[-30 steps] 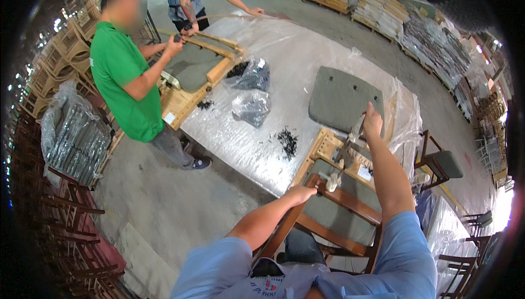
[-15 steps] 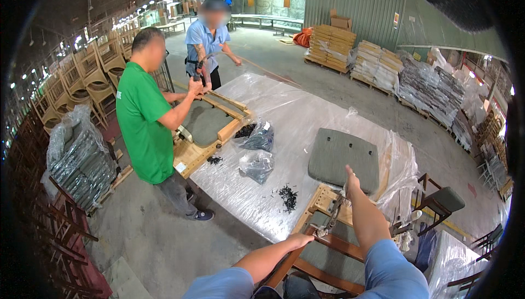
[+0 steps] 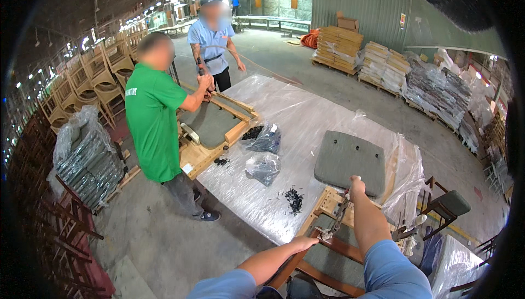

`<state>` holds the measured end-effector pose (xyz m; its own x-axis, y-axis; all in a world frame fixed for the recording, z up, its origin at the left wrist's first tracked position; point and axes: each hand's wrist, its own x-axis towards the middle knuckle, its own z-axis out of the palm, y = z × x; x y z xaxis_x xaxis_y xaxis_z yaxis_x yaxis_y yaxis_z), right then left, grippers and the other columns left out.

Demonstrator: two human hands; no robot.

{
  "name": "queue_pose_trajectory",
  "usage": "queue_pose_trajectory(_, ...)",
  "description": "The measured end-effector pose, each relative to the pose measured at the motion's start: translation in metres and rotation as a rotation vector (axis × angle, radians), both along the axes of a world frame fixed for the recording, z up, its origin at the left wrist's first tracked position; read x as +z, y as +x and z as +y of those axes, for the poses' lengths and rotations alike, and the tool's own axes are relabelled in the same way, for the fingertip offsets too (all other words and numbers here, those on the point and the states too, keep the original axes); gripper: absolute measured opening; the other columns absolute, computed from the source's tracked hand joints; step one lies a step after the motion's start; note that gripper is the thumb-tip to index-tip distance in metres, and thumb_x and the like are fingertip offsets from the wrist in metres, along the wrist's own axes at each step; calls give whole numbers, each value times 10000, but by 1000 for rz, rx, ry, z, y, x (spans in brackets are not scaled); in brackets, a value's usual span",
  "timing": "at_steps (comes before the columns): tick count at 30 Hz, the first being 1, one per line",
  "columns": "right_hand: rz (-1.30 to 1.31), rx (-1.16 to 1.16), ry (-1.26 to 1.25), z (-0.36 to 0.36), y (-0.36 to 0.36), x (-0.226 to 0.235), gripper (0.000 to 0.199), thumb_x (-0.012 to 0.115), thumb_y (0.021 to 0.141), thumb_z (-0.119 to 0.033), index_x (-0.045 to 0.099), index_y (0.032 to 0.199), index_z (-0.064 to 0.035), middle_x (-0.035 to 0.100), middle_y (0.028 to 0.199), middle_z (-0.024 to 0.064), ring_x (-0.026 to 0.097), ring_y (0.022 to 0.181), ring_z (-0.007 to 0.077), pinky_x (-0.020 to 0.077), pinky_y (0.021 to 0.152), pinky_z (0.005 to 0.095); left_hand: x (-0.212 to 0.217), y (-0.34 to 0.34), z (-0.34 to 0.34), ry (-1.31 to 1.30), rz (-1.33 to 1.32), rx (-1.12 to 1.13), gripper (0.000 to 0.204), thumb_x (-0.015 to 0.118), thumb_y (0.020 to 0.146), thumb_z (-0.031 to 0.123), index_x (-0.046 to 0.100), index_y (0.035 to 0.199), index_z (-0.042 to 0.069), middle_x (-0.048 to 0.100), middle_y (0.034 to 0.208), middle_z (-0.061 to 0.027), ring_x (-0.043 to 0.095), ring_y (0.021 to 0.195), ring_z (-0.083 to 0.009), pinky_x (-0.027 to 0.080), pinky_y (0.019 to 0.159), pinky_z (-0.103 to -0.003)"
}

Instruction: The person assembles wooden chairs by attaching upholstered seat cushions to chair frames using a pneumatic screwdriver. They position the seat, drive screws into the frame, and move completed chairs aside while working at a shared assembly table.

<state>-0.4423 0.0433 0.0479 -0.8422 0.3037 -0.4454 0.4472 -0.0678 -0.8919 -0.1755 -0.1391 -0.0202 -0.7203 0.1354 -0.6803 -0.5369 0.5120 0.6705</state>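
Below, my left hand is gripping the dark reddish-brown wooden chair frame by its front rail, fingers curled over the edge, while my right hand is clenching around the top of a slim grey metal power tool that is pointing down into the frame's pale wooden corner. Beyond, a grey padded seat cushion is lying on the plastic-wrapped table, near a small heap of black screws, as two other people are standing at another chair frame on the far side.

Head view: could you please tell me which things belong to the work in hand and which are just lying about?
In hand: chair frame, tool, left hand, right hand.
Lying about: grey seat pad, plastic bags, loose screws.
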Motion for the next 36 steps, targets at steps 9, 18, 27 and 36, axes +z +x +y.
queue_pose_trajectory(9,-296,40,-210,-7,17,48,560,637,843,-348,471,1284,-45,503,1003,154,536,793,302,468,520,449,-9,0,1,-36,23,28,726,635,765,627,710,1011,-53,706,1025,-204,657,956,-310,493,850,-387)
queue_pose_trajectory(18,-42,9,-88,7,-1,1,429,608,849,-344,565,1159,-50,535,1170,191,566,850,326,456,597,539,1,-2,3,-41,9,-36,761,608,769,623,680,1141,-38,652,1196,-255,620,1120,-379,477,936,-407)
queue_pose_trajectory(27,-52,-39,41,29,-53,-75,262,638,738,-235,571,892,-34,549,871,151,532,675,282,441,602,467,-13,-6,11,-106,41,21,823,627,773,651,670,1173,-67,639,1257,-271,611,1179,-369,455,995,-393)
queue_pose_trajectory(36,-81,-8,173,9,-11,-32,429,643,812,-294,676,1067,49,664,1050,192,627,944,288,475,860,416,-1,-1,-1,-39,0,1,779,614,743,653,695,1027,-67,670,1121,-264,641,1042,-371,488,883,-419)
